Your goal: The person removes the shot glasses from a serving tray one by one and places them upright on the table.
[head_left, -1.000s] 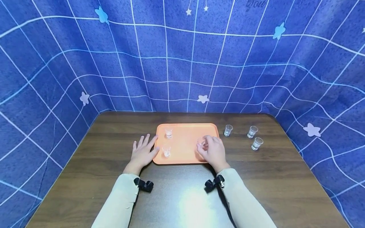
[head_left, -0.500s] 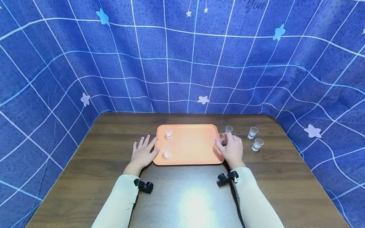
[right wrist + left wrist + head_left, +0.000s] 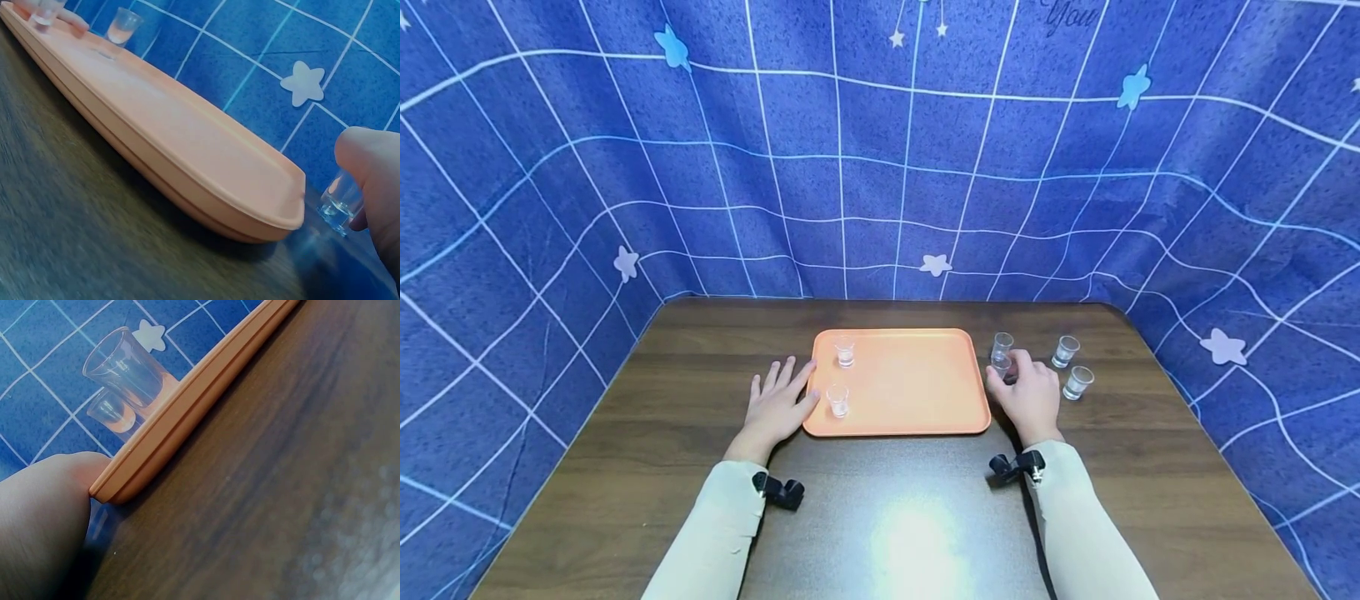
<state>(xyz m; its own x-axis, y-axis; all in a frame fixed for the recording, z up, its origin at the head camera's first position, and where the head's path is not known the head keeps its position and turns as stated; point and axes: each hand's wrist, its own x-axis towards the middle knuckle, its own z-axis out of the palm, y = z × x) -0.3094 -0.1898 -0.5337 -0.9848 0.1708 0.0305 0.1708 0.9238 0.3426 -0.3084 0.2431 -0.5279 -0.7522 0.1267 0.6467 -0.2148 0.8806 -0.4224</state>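
Fingers [image 3: 786,373] spread apart, the person's left hand [image 3: 772,410] lies at the left of the scene, index fingertip and thumb touching the left edge of a shallow, orange rectangular tray [image 3: 910,383] with rounded corners. The tray's long axis runs left to right across the brown wood-grain table [image 3: 722,333]. On its left part, close to that hand, stand two small, clear, flared cups, one far [image 3: 846,354] and one near [image 3: 838,402].

Just off the tray's right edge, a third small, clear, flared cup [image 3: 338,207] is pinched between thumb and fingers of the right hand [image 3: 1032,400]. It lies at the hand's far-left side and looks roughly upright; whether its base touches the table cannot be told. The key relation is here: the tray lies left of this cup, while a matching clear cup [image 3: 1002,342] stands directly on its far side, overlapped by it in the head view. The right hand is much the nearer to both.

Farther right, two more clear cups stand on the table, one far [image 3: 1064,351] and one near [image 3: 1078,382].
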